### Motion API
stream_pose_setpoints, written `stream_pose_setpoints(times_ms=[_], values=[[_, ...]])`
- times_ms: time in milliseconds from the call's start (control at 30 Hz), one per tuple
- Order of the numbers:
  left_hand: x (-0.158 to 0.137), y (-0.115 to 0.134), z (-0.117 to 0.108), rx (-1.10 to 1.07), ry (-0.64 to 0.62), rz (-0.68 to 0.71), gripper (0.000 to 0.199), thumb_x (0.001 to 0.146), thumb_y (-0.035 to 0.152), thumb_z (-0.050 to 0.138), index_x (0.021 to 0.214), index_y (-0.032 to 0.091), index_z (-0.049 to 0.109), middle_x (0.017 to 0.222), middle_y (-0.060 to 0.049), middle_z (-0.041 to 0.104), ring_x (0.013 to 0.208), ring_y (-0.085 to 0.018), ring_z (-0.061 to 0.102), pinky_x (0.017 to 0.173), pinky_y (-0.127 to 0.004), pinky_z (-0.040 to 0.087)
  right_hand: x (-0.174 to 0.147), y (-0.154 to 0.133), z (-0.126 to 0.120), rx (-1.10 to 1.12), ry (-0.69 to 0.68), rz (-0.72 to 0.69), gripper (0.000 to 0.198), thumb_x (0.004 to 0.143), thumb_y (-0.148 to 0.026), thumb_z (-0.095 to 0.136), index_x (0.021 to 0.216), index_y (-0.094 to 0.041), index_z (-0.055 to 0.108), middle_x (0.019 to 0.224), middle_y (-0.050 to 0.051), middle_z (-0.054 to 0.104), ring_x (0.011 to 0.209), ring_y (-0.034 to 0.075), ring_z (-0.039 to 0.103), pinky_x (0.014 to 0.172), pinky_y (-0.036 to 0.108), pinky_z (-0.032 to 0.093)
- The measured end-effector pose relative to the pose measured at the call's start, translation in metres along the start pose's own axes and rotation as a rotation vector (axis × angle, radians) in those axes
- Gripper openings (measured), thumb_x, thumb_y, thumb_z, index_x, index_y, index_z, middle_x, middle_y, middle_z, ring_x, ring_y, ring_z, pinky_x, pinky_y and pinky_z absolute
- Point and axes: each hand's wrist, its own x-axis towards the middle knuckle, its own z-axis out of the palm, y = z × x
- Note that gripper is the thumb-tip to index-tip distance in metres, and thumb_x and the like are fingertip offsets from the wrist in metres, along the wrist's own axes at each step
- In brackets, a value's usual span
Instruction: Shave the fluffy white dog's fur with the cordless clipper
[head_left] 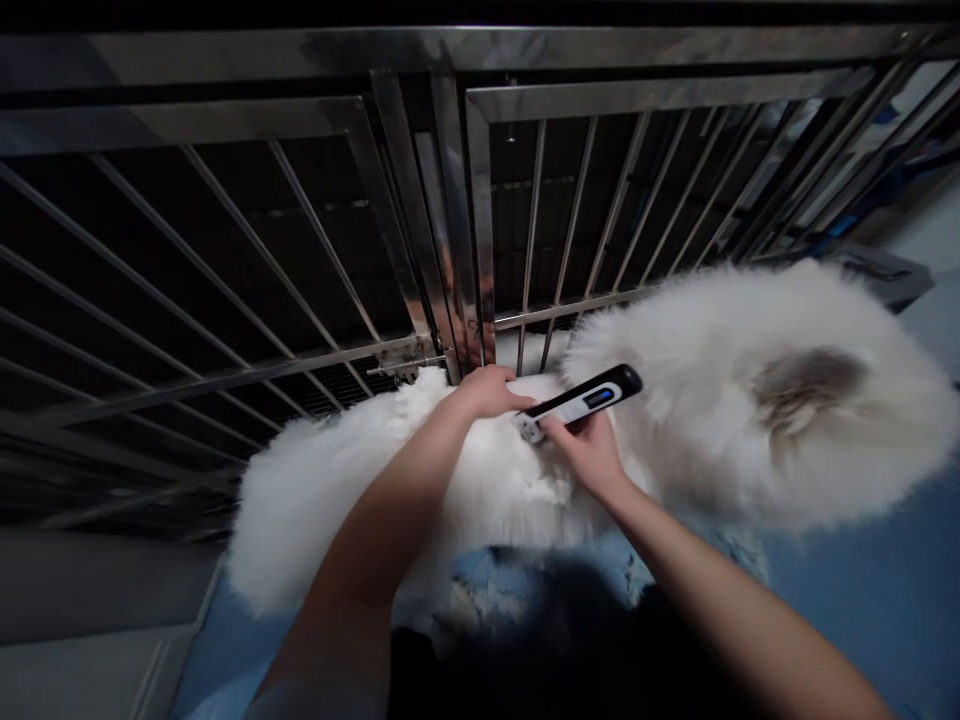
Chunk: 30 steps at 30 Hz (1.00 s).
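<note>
A fluffy white dog (337,500) stands lengthwise before me, with a grey-brown patch on its head at the right. My right hand (592,455) is closed around a black and white pet hair clipper (577,402) with a small lit blue display. The clipper's head end rests at the fur in the middle of the dog's back. Just left of it, my left hand (487,390) lies on the fur, thumb stretched towards the clipper and holding nothing that I can see. Its fingertips are partly hidden. Loose tufts of cut fur lie on the dog's back and side.
Metal cages with barred doors (570,210) rise right behind the dog, and a latch (409,360) sticks out near its back. Under the dog is a blue surface (847,600) with clumps of fur (495,590). A grey object (885,275) stands at the far right.
</note>
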Motion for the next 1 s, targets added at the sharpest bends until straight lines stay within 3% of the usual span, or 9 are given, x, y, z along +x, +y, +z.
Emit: stream_pose_setpoints(times_ms=[67, 133, 300, 467, 633, 800, 867, 1000], values=[[0.0, 0.003, 0.0, -0.001, 0.005, 0.002, 0.076, 0.066, 0.073, 0.068, 0.121, 0.021, 0.067, 0.127, -0.01, 0.068, 0.115, -0.031, 0.063, 0.093, -0.035, 0.05, -0.001, 0.002, 0.002, 0.029, -0.139, 0.031, 0.037, 0.069, -0.046, 0.078, 0.089, -0.02, 0.06, 0.077, 0.002, 0.068, 0.068, 0.021, 0.064, 0.066, 0.037, 0.055], [0.0, 0.005, 0.0, 0.001, 0.014, 0.0, 0.073, 0.066, 0.072, 0.068, 0.118, 0.021, 0.068, 0.124, -0.01, 0.069, 0.113, -0.031, 0.064, 0.091, -0.036, 0.051, -0.001, 0.004, 0.001, 0.051, -0.194, 0.039, 0.041, 0.067, -0.048, 0.079, 0.092, -0.02, 0.06, 0.079, 0.002, 0.069, 0.07, 0.021, 0.065, 0.066, 0.036, 0.055], [0.001, 0.008, 0.001, 0.013, 0.054, -0.006, 0.058, 0.071, 0.069, 0.064, 0.104, 0.023, 0.072, 0.112, -0.009, 0.073, 0.105, -0.03, 0.067, 0.086, -0.035, 0.052, 0.012, 0.001, -0.011, -0.034, 0.009, -0.023, 0.039, 0.073, -0.054, 0.075, 0.086, -0.02, 0.059, 0.082, 0.005, 0.07, 0.076, 0.023, 0.065, 0.07, 0.038, 0.055], [0.0, 0.011, 0.003, 0.018, 0.078, 0.0, 0.055, 0.067, 0.071, 0.067, 0.096, 0.024, 0.073, 0.104, -0.008, 0.074, 0.099, -0.029, 0.068, 0.083, -0.035, 0.053, 0.022, -0.01, -0.014, -0.011, -0.32, -0.025, 0.043, 0.072, -0.046, 0.08, 0.101, -0.021, 0.061, 0.098, 0.006, 0.072, 0.089, 0.025, 0.068, 0.08, 0.041, 0.057], [0.003, 0.011, 0.007, 0.059, 0.088, -0.001, 0.051, 0.074, 0.07, 0.06, 0.092, 0.025, 0.074, 0.099, -0.008, 0.075, 0.097, -0.028, 0.069, 0.082, -0.034, 0.053, 0.024, -0.006, -0.013, 0.039, -0.212, -0.053, 0.042, 0.075, -0.046, 0.078, 0.105, -0.023, 0.058, 0.097, 0.005, 0.07, 0.089, 0.026, 0.067, 0.081, 0.043, 0.057], [0.006, 0.011, 0.011, 0.094, 0.085, 0.005, 0.054, 0.069, 0.068, 0.066, 0.099, 0.023, 0.074, 0.105, -0.009, 0.074, 0.1, -0.03, 0.069, 0.086, -0.035, 0.053, 0.019, 0.001, -0.017, -0.085, -0.389, -0.106, 0.044, 0.078, -0.044, 0.075, 0.115, -0.023, 0.06, 0.103, 0.007, 0.07, 0.093, 0.028, 0.066, 0.084, 0.046, 0.055], [0.007, 0.013, 0.011, 0.098, 0.09, 0.002, 0.057, 0.071, 0.071, 0.063, 0.098, 0.023, 0.074, 0.105, -0.01, 0.074, 0.101, -0.031, 0.068, 0.086, -0.036, 0.053, 0.019, 0.002, -0.019, -0.046, -0.357, -0.092, 0.043, 0.077, -0.046, 0.075, 0.111, -0.023, 0.06, 0.103, 0.007, 0.07, 0.094, 0.028, 0.067, 0.084, 0.046, 0.055], [0.008, 0.015, 0.012, 0.103, 0.096, -0.019, 0.058, 0.071, 0.074, 0.06, 0.097, 0.023, 0.074, 0.103, -0.009, 0.075, 0.101, -0.031, 0.069, 0.085, -0.035, 0.053, 0.017, 0.005, -0.019, -0.003, -0.162, -0.063, 0.043, 0.076, -0.049, 0.076, 0.105, -0.024, 0.058, 0.095, 0.005, 0.069, 0.086, 0.026, 0.068, 0.077, 0.042, 0.057]])
